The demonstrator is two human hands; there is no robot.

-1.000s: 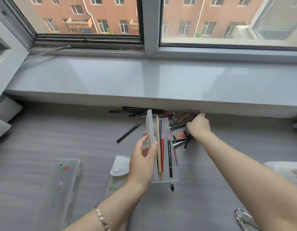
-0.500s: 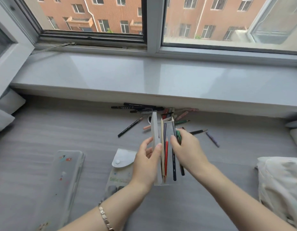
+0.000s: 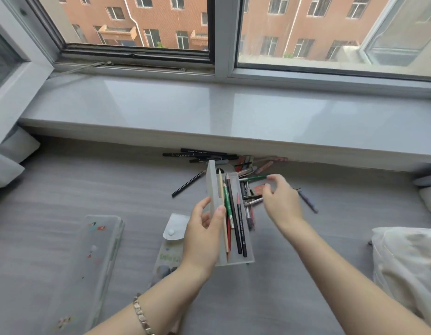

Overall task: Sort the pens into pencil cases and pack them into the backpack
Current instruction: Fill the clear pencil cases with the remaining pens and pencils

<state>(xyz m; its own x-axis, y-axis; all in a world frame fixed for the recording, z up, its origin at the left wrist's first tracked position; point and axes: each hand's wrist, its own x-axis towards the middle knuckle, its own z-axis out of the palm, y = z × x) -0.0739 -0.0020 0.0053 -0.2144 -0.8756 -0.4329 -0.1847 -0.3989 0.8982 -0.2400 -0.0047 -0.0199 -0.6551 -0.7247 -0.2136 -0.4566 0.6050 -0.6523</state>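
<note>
The translucent pencil case (image 3: 248,257) stands tilted, open, above the grey wood-grain surface (image 3: 64,180), gripped by the left hand (image 3: 204,235), thumb on the front edge and fingers behind its raised lid. Inside lie several pencils, among them a green pencil (image 3: 227,206) and a black pencil (image 3: 236,221). Just right of the case, the right hand (image 3: 281,201) hovers over the pile of pens (image 3: 248,197), its fingers loosely curled and holding nothing. Black pens (image 3: 200,154) lie under the window sill (image 3: 233,112). A snap pouch (image 3: 172,234) lies beside the left wrist, a stickered clear case (image 3: 93,257) farther left, and cream fabric (image 3: 408,259) at the right edge.
</note>
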